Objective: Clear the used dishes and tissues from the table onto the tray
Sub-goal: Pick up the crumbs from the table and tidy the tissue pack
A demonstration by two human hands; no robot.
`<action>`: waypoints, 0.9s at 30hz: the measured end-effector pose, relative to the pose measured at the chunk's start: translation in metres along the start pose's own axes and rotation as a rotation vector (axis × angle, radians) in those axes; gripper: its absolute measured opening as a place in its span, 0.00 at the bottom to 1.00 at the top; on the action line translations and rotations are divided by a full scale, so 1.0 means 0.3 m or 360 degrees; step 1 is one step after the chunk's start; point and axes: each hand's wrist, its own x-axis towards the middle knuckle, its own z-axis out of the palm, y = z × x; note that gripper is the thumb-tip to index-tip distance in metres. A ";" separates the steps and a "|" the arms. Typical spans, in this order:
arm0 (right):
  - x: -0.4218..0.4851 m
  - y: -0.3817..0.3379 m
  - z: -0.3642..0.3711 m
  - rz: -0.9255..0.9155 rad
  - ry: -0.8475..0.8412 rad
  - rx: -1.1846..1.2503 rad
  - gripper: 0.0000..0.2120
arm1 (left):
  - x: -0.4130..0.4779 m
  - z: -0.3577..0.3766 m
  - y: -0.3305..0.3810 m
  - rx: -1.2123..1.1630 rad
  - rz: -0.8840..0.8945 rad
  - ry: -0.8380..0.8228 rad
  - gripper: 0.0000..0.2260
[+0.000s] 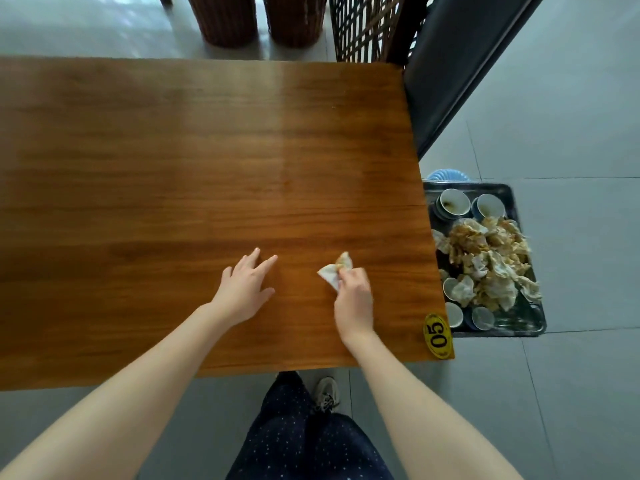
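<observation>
pinching a crumpled tissue (335,270), stained yellow-brown along its far edge, the right hand (353,296) has its fingers curled round the paper's near corner above the near right part of the wooden table (173,168); whether the tissue touches the wood cannot be told. just to its left, the left hand (244,289) lies palm down with fingers straight and spread, holding nothing, fingertips on or just over the tabletop. an oval yellow tag reading 05 (438,336) sits at the table's near right corner. beside the table's right edge, lower down, a dark tray (512,197) carries a heap of soiled tissues (488,265), with two used cups (453,202) at its far end and several small cups (483,317) along its near end. a dark chair (450,81) stands beyond the tray, and two woven baskets (225,19) stand past the table's far edge on the grey tiled floor (571,393).
</observation>
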 end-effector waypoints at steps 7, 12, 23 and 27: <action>-0.015 -0.022 0.041 -0.0601 -0.0378 -0.0104 0.21 | 0.046 -0.048 -0.030 0.0034 -0.0026 0.0041 0.29; 0.220 0.180 -0.200 0.0181 0.0219 -0.0159 0.14 | 0.071 -0.068 -0.046 0.0036 -0.0023 0.0029 0.28; 0.097 -0.142 0.123 -0.0264 -0.0119 -0.0024 0.14 | 0.088 -0.087 -0.065 0.0033 -0.0074 0.0083 0.28; 0.070 -0.156 0.142 -0.0501 -0.0301 -0.0047 0.16 | 0.088 -0.111 -0.085 0.0031 -0.0126 0.0102 0.28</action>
